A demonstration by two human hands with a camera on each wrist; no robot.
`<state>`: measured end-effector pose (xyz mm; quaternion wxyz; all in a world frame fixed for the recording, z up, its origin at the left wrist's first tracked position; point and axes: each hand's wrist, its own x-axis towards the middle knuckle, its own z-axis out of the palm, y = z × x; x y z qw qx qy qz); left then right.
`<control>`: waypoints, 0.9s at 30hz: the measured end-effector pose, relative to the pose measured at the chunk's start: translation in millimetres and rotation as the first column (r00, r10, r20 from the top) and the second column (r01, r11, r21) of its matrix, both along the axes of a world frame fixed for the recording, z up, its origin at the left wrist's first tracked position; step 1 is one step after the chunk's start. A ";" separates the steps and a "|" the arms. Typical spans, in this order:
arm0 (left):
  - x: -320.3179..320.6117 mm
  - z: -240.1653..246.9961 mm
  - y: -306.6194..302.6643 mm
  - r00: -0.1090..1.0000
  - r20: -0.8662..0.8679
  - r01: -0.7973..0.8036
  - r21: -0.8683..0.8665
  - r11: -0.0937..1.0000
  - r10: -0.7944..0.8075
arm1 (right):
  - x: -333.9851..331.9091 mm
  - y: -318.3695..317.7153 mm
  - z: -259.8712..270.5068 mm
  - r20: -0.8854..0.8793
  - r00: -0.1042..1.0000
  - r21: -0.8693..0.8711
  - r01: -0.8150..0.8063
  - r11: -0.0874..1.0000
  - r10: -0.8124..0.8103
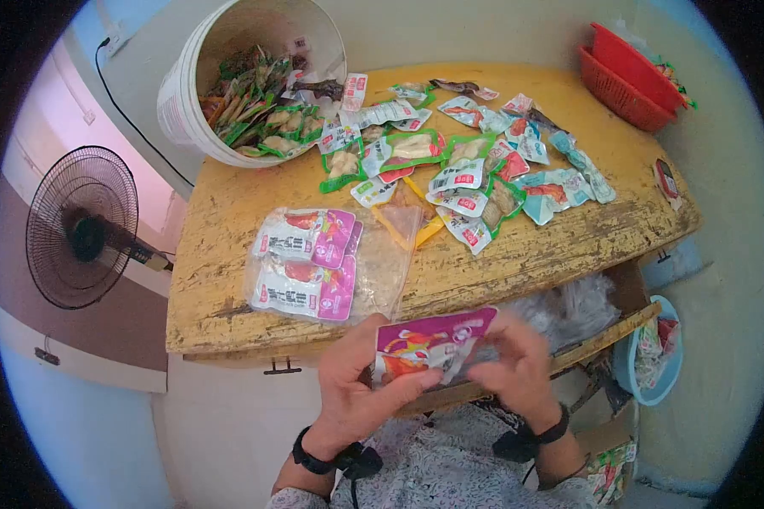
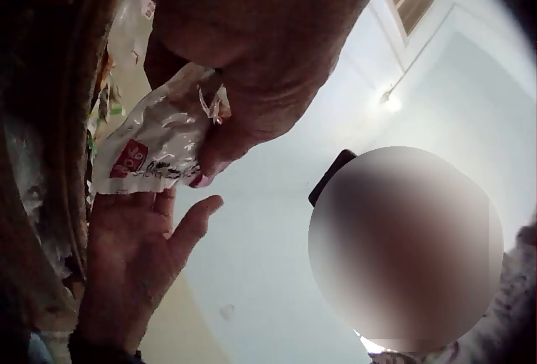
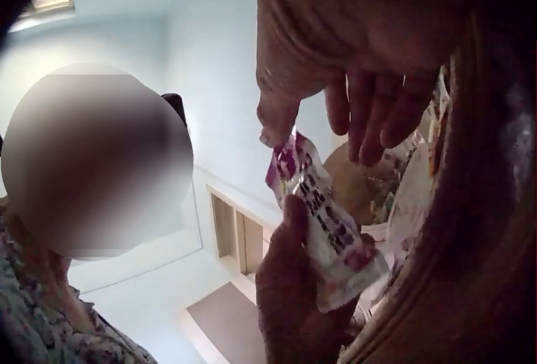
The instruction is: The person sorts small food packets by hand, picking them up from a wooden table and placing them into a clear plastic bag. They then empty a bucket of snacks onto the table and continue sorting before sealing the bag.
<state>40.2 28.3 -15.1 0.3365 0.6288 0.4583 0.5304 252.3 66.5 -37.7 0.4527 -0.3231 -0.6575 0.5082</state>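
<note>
A purple and white food packet (image 1: 429,338) is held above the table's front edge. My left hand (image 1: 352,394) pinches its left part, thumb in front; the left wrist view also shows this hand (image 2: 252,54) gripping the crinkled packet (image 2: 151,150). My right hand (image 1: 522,369), blurred, is at the packet's right end. In the right wrist view that hand (image 3: 361,37) has its thumb against the purple corner of the packet (image 3: 323,217), its other fingers apart and loosely extended. Two similar packets (image 1: 301,288) lie on a clear plastic bag (image 1: 382,263) on the table.
Many food packets (image 1: 412,146) lie across the yellow table (image 1: 221,254). A tipped white bucket (image 1: 178,110) holds more, beside red baskets (image 1: 624,97). Below are an open drawer with plastic bags (image 1: 577,310) and a blue bin (image 1: 630,360). A fan (image 1: 85,225) stands left.
</note>
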 end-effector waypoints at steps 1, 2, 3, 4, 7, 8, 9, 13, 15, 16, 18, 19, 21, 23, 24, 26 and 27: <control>-2.2 0.3 -1.1 0.999 -0.018 0.044 -0.007 0.999 -0.044 | 3.1 3.3 1.3 -0.112 0.994 -0.041 0.012 0.999 -0.017; -3.2 0.6 -1.8 0.995 -0.035 0.089 -0.016 0.996 -0.089 | 4.9 6.2 3.4 -0.221 0.974 -0.084 0.022 0.996 -0.040; -2.8 1.8 -1.9 0.989 -0.080 0.124 -0.012 0.992 -0.125 | 5.1 7.9 9.5 -0.226 0.974 -0.025 0.013 1.000 -0.018; -2.0 4.0 -2.4 0.979 -0.125 0.160 -0.008 0.987 -0.159 | 8.3 9.7 15.0 -0.123 0.991 0.043 -0.053 0.998 0.058; 1.4 7.3 -4.3 0.929 -0.278 0.245 -0.035 0.969 -0.245 | 25.2 11.4 30.0 0.197 0.957 0.141 -0.243 0.960 0.214; 2.2 8.4 -4.0 0.904 -0.334 0.266 -0.050 0.963 -0.267 | 31.0 11.6 34.8 0.289 0.928 0.122 -0.279 0.952 0.235; 1.7 4.2 -4.2 0.903 -0.279 0.313 -0.092 0.945 -0.327 | 35.3 11.4 38.6 0.378 0.890 0.096 -0.313 0.945 0.257; 7.3 5.9 -7.2 0.946 -0.311 0.126 0.078 0.989 -0.096 | 46.3 1.7 38.8 0.395 0.918 0.093 -0.019 0.996 -0.019; 3.1 11.4 -10.6 0.933 -0.320 -0.093 0.222 0.971 0.163 | 49.0 0.9 31.1 0.263 0.942 0.121 0.181 0.976 -0.207; 1.1 10.2 -8.7 0.900 -0.347 -0.176 0.265 0.948 0.264 | 45.8 1.9 28.6 0.126 0.962 -0.004 0.244 0.970 -0.242; -2.7 5.4 1.3 0.802 -0.382 -0.329 0.358 0.874 0.459 | 37.1 4.7 23.6 -0.136 0.928 -0.269 0.301 0.915 -0.346; -2.8 5.2 7.4 0.773 -0.405 -0.338 0.389 0.857 0.488 | 36.3 7.1 20.6 -0.168 0.932 -0.303 0.261 0.917 -0.321; -2.8 6.1 17.9 0.725 -0.474 -0.318 0.412 0.854 0.499 | 27.5 10.7 15.9 -0.211 0.921 -0.316 0.253 0.915 -0.328; -2.5 4.8 21.6 0.681 -0.535 -0.307 0.412 0.858 0.500 | 19.4 14.5 8.5 -0.260 0.904 -0.339 0.243 0.909 -0.339; -2.1 4.0 22.7 0.663 -0.560 -0.307 0.401 0.863 0.496 | 16.6 16.6 3.2 -0.287 0.893 -0.354 0.238 0.905 -0.347; -3.7 -1.8 25.2 0.658 -0.579 -0.313 0.371 0.874 0.481 | 12.0 19.6 -4.8 -0.311 0.881 -0.372 0.233 0.899 -0.357; -6.5 -8.1 25.9 0.670 -0.573 -0.318 0.352 0.880 0.472 | 9.7 20.5 -8.1 -0.310 0.881 -0.376 0.233 0.897 -0.358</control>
